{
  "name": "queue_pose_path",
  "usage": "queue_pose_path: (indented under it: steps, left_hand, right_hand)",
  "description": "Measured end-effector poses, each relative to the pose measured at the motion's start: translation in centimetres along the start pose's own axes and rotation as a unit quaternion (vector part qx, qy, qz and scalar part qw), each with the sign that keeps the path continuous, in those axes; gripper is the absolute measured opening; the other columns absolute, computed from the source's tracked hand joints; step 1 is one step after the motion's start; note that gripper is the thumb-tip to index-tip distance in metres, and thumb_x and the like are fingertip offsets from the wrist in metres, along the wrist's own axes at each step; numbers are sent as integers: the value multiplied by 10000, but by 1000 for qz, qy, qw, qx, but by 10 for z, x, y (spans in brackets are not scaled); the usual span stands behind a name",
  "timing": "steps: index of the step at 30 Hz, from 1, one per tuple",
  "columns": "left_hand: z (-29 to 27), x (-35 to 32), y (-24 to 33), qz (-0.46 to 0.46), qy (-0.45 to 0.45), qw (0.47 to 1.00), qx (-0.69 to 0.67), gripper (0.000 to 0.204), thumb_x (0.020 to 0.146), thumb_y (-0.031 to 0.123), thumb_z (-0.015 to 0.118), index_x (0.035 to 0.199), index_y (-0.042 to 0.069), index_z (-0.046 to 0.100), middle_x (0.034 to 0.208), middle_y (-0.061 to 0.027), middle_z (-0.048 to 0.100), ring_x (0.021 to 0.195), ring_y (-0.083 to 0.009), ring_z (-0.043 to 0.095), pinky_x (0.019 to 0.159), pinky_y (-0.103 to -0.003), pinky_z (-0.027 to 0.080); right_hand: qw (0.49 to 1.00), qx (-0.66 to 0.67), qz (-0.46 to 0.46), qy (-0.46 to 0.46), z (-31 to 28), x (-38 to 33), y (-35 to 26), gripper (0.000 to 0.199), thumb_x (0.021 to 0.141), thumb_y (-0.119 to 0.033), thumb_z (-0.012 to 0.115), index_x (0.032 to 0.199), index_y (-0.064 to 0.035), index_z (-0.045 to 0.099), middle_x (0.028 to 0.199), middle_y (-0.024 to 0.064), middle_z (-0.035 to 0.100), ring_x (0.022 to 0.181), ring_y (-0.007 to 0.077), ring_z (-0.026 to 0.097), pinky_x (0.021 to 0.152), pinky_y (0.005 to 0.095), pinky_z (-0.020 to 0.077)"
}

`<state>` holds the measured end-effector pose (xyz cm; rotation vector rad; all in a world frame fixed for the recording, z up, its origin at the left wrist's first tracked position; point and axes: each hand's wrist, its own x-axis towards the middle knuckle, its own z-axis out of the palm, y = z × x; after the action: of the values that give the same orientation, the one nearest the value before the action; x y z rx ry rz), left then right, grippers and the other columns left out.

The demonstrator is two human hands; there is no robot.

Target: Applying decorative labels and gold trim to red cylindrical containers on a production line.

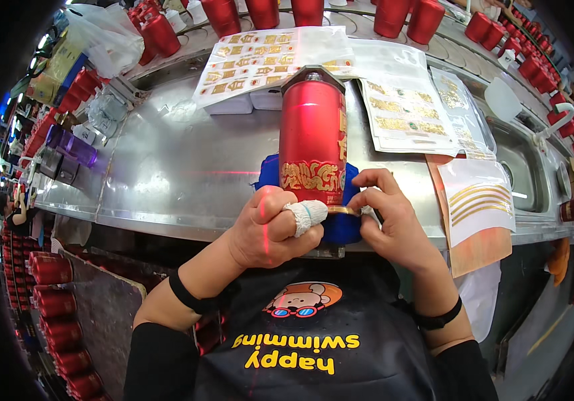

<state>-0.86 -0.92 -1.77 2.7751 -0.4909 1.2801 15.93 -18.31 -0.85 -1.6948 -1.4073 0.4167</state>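
Hands are meeting at the near end of a red cylinder (312, 130), which is lying on its side on a blue cradle (340, 224) at the front edge of the steel bench (167, 167). The left hand (270, 227) is curling into a loose fist beside the cylinder's lower left, its thumb wrapped in a white fabric cot and pressing toward a thin gold strip (342, 210). The right hand (386, 207) is pinching the other end of that strip between fingertips and thumb, just below the cylinder's gold patterned band (310, 176). Both hands are therefore closing on the strip, almost touching each other across it.

The cylinder's long axis is running straight away from the person, its silvery far end pointing toward the back of the bench and its banded near end pointing toward the chest. A red laser line is crossing the bench and the left hand.

Beyond the far end, sheets of gold decals (260, 57) are lying on white boxes, with more decal sheets (404, 110) spreading to the right. A sheet of curved gold stripes (477, 197) is resting on a brown board near the right hand. Further red cylinders (407, 17) are standing in rows along the back, and others are stacking at lower left (53, 301).
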Motion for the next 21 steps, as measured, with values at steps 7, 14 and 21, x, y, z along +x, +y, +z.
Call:
queue_pose_path:
  steps: [7,14,21]
  left_hand:
    - [-1,-3,-1,-1,-4,1000,-19,251,564,84,742,783,168,652,1080,23,567,926,-203,500,695,-319,466]
    - [-1,0,-5,27,1,999,-44,243,561,51,737,767,144,650,1160,25,573,926,-204,490,656,-320,452]
    - [1,0,-6,55,-12,998,-3,256,551,29,731,767,141,651,1141,10,578,877,-201,499,616,-322,436]
  right_hand:
    - [977,169,106,-79,-14,4,-10,201,779,-137,754,810,-53,573,1109,107,494,1075,231,501,930,318,404]
    - [977,186,63,-80,-18,5,-1,188,821,-140,734,795,-49,572,1100,88,490,1067,198,487,926,300,390]
    - [967,222,85,-93,-17,5,3,186,900,-174,688,819,-43,585,1094,59,479,973,135,480,829,265,411]
